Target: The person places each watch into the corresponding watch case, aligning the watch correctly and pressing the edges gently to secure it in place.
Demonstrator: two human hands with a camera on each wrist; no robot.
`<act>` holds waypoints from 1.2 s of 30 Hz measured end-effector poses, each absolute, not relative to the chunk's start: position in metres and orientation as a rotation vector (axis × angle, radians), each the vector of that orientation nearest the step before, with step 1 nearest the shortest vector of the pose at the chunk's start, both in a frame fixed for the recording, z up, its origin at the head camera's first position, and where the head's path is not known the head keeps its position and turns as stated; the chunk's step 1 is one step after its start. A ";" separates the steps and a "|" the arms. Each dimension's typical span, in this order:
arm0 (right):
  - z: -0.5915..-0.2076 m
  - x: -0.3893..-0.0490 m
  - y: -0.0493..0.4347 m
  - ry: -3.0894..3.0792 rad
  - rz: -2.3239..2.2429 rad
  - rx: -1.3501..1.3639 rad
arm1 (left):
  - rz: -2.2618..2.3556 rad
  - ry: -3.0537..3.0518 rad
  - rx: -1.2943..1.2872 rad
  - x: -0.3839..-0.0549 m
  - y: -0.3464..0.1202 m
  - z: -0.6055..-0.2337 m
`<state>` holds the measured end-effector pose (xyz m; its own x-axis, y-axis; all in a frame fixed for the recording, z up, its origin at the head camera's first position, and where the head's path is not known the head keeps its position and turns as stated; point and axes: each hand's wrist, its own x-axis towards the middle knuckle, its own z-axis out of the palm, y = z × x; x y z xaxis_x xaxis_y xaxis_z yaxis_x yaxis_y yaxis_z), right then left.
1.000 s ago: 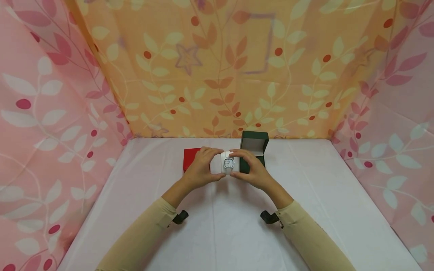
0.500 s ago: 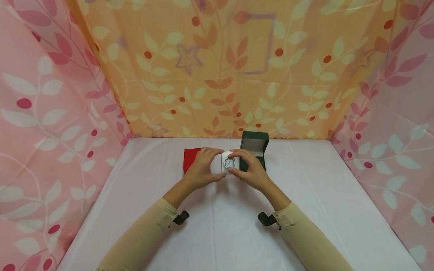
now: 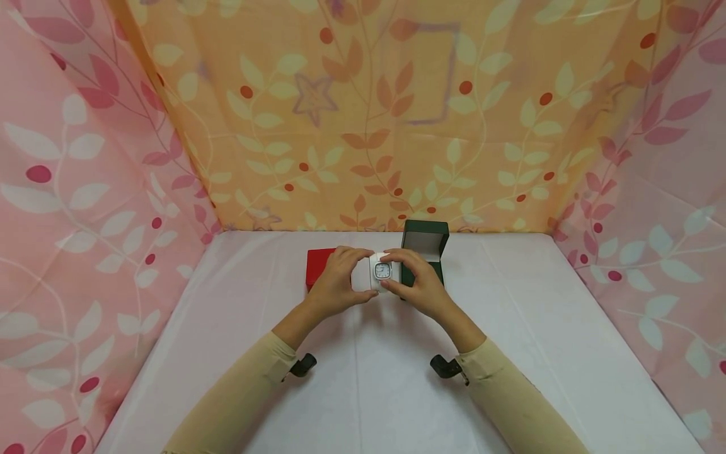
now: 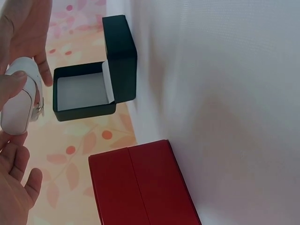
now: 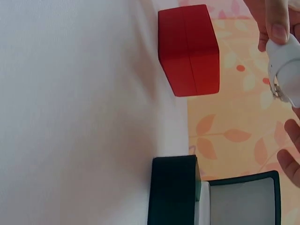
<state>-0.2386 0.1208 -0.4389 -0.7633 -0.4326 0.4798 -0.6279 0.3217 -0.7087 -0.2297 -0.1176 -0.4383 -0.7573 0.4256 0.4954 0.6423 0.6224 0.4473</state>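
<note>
A white wristwatch with a rounded-square face is wrapped round a white watch cushion, held up above the far part of the table. My left hand grips the cushion from the left, thumb below and fingers above. From the other side my right hand pinches the watch between its index finger at the top and its thumb at the lower edge of the face. A metal buckle shows on the strap in the left wrist view. The cushion's far side is hidden in the head view.
Behind my right hand stands a dark green box with its lid raised. A closed red box sits behind my left hand. White cloth covers the table, with patterned fabric at the back and sides.
My right hand has shifted slightly left, and its thumb has come up to the lower edge of the watch face. The face is turned and raised a little. My left hand holds still.
</note>
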 end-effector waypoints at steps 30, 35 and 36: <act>-0.447 -0.259 0.141 -2.307 1.096 1.210 | -0.907 -2.483 -0.905 -0.229 -0.114 -0.431; -0.445 -0.257 0.142 -2.325 1.119 1.190 | -0.908 -2.477 -0.908 -0.229 -0.114 -0.430; -0.445 -0.257 0.143 -2.330 1.120 1.184 | -0.907 -2.477 -0.911 -0.230 -0.114 -0.430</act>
